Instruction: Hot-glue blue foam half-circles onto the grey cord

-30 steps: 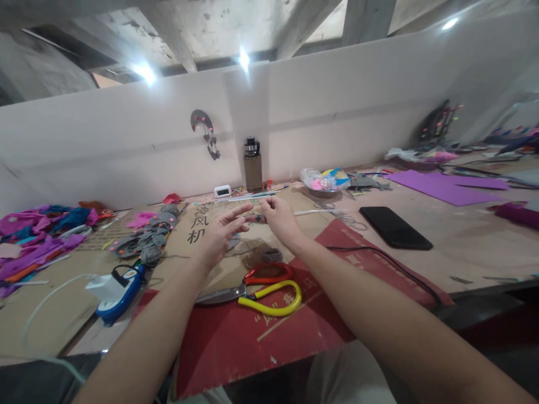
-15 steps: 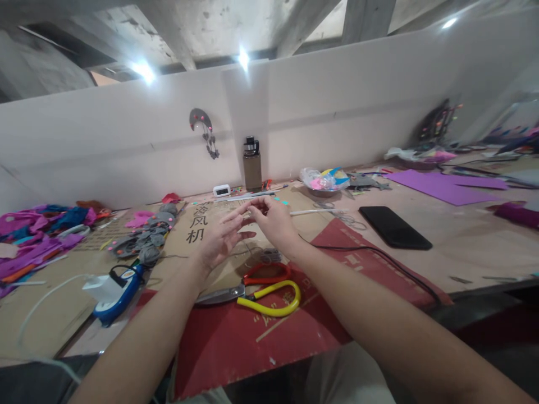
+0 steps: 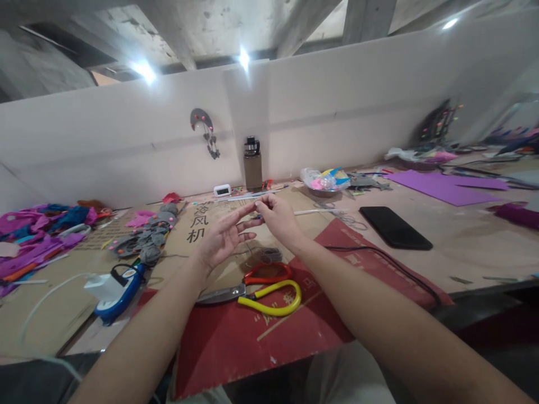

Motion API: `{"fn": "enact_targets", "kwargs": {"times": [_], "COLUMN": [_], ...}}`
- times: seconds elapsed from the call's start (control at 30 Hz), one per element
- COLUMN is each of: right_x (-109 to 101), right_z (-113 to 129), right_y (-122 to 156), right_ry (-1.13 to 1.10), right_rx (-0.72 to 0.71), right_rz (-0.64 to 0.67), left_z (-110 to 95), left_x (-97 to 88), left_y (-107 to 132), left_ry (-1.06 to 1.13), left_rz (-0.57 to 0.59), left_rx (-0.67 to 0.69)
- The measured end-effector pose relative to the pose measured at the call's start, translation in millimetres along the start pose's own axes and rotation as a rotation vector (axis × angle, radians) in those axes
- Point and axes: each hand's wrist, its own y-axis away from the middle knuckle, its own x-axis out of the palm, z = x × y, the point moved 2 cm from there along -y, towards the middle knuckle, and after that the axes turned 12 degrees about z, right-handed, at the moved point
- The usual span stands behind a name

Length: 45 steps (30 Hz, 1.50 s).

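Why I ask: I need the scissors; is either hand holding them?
No, the scissors lie on cardboard, apart from the left hand and right hand.

Beyond the fingers, a pale wall stretches away to both sides. Concrete beams cross the ceiling high above. One bright light shines almost straight over the fingers, a second light to their left, a third light far right. The table extends beneath them.
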Motion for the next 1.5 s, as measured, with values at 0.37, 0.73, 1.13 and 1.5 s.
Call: {"fn": "enact_targets", "kwargs": {"times": [0.37,0.73,1.13,1.5], "right_x": [-0.1,2.1,15.6,20.6], "right_z": [7.6,-2.6,9.4,5.5], "right_y": [5.4,-2.5,10.2,8.2], "right_ry": [0.196,-0.137,-0.141,-0.674], "right_rx": [-0.023,0.103,-0.065,0.107], "right_rz": [-0.001,0.101,0.181,0.3], "left_z": [0.5,-2.2,4.3,-3.0], "left_x": [-4.2,-10.0,-10.9,-16.6], "left_y": [1.1,0.0,-1.5,-0.7], "left_ry": [-0.229,-0.104,-0.447,-0.409], "left_rz": [-0.049,-0.107,-0.412,-0.446], "left_rx": [0.025,0.021,0.107,0.15]}}
